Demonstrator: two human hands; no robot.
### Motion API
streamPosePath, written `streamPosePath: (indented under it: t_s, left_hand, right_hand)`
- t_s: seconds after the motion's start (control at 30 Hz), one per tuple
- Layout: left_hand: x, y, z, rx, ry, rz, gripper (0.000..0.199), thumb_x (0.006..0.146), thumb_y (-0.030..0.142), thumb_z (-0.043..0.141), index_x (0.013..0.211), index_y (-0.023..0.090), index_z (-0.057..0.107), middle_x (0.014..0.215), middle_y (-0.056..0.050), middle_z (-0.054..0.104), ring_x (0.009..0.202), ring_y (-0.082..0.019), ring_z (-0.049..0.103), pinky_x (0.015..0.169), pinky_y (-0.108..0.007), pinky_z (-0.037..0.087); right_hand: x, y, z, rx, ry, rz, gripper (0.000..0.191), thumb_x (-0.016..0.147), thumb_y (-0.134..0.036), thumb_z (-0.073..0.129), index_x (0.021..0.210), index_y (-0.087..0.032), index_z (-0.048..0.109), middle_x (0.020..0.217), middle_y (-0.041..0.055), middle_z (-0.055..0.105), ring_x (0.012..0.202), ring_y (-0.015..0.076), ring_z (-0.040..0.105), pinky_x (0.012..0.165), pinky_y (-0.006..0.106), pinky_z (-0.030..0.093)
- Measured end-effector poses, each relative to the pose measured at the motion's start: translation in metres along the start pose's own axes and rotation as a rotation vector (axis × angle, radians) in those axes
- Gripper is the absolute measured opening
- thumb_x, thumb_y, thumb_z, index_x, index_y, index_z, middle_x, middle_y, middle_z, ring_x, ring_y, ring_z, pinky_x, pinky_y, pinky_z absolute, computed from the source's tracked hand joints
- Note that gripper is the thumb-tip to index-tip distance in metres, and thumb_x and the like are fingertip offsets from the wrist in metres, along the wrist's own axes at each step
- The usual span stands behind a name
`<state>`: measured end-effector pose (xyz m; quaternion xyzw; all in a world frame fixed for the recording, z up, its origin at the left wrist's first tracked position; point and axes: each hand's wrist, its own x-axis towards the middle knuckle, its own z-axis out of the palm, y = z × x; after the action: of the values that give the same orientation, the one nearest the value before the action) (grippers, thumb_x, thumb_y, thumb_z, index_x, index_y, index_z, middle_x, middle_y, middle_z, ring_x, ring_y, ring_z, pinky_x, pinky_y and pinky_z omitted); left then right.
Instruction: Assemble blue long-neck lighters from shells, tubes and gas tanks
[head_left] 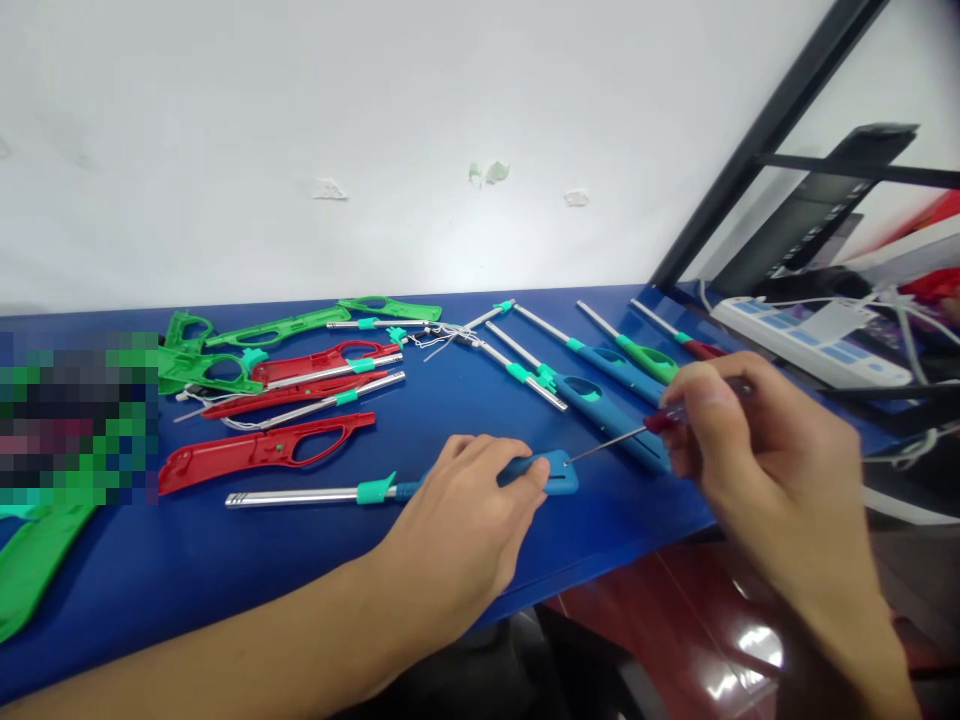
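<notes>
My left hand (480,500) is wrapped over the handle of a blue long-necked lighter (559,470), pressing it flat on the table. The lighter's silver tube and teal trigger point left. In my right hand (757,450) is a screwdriver (664,418) with a dark red, partly see-through handle. Its thin shaft slants down left, and the tip meets the end of the blue handle at a small hole. My right fingers cover much of the screwdriver's grip. Just behind the shaft lies another blue lighter (600,400).
More assembled lighters (626,352) lie at the back right. Red handle shells (259,455), green shells (285,328) and silver tubes with wires (330,400) spread over the left. A power strip (810,340) sits by a black rack (739,160). A white wall (420,100) borders the blue table (292,560).
</notes>
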<state>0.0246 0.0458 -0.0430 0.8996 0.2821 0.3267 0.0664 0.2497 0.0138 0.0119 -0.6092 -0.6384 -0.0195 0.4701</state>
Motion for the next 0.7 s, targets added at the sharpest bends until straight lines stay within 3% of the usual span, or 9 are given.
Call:
streamPosePath:
  t_s: [0.1, 0.17, 0.3, 0.4, 0.57, 0.7]
  left_hand:
    - [0.0, 0.0, 0.0, 0.001, -0.006, 0.002, 0.023, 0.105, 0.012, 0.057, 0.116, 0.012, 0.077, 0.114, -0.014, 0.077, 0.099, -0.03, 0.074, 0.087, -0.049, 0.061]
    - [0.0, 0.0, -0.001, 0.002, -0.004, 0.004, 0.023, 0.106, 0.013, 0.056, 0.115, 0.012, 0.077, 0.114, -0.014, 0.077, 0.1, -0.03, 0.074, 0.087, -0.049, 0.061]
    - [-0.001, 0.0, -0.002, 0.006, 0.009, 0.004, 0.024, 0.107, 0.014, 0.055, 0.118, 0.012, 0.077, 0.115, -0.014, 0.077, 0.101, -0.03, 0.074, 0.088, -0.049, 0.061]
    - [-0.001, -0.001, -0.002, 0.012, 0.005, 0.011, 0.025, 0.108, 0.015, 0.054, 0.119, 0.012, 0.076, 0.115, -0.014, 0.076, 0.102, -0.029, 0.074, 0.088, -0.049, 0.061]
    - [-0.001, -0.001, -0.001, 0.02, 0.0, 0.004, 0.025, 0.108, 0.016, 0.054, 0.12, 0.013, 0.076, 0.116, -0.013, 0.076, 0.102, -0.029, 0.074, 0.09, -0.049, 0.06]
    - [0.0, 0.0, -0.001, 0.016, -0.006, 0.004, 0.025, 0.108, 0.015, 0.054, 0.119, 0.013, 0.076, 0.116, -0.013, 0.076, 0.103, -0.029, 0.074, 0.089, -0.048, 0.061]
  right_hand:
    - [0.003, -0.005, -0.004, -0.021, -0.021, -0.046, 0.03, 0.108, -0.046, 0.056, 0.087, -0.028, 0.066, 0.063, -0.0037, 0.06, 0.05, 0.0136, 0.054, 0.049, 0.03, 0.042]
    - [0.006, -0.01, -0.006, -0.029, -0.046, -0.117, 0.028, 0.108, -0.043, 0.055, 0.087, -0.028, 0.067, 0.077, 0.0004, 0.066, 0.06, 0.0163, 0.059, 0.054, 0.032, 0.047]
    - [0.011, -0.021, -0.004, 0.074, -0.103, -0.168, 0.013, 0.105, -0.032, 0.063, 0.115, -0.033, 0.071, 0.101, 0.001, 0.071, 0.078, 0.0182, 0.069, 0.057, 0.029, 0.053]
    - [0.012, -0.027, 0.003, 0.161, -0.098, -0.192, 0.017, 0.102, -0.027, 0.069, 0.116, -0.035, 0.072, 0.103, -0.002, 0.075, 0.082, 0.0181, 0.074, 0.062, 0.029, 0.059]
    - [0.008, -0.03, 0.005, 0.074, -0.078, -0.217, 0.025, 0.107, -0.032, 0.062, 0.121, -0.045, 0.078, 0.109, -0.0065, 0.082, 0.072, 0.0154, 0.073, 0.062, 0.031, 0.058]
    - [0.009, -0.035, 0.006, 0.066, -0.016, -0.176, 0.01, 0.101, -0.033, 0.072, 0.106, -0.039, 0.078, 0.1, -0.0051, 0.079, 0.08, 0.0177, 0.073, 0.066, 0.033, 0.06]
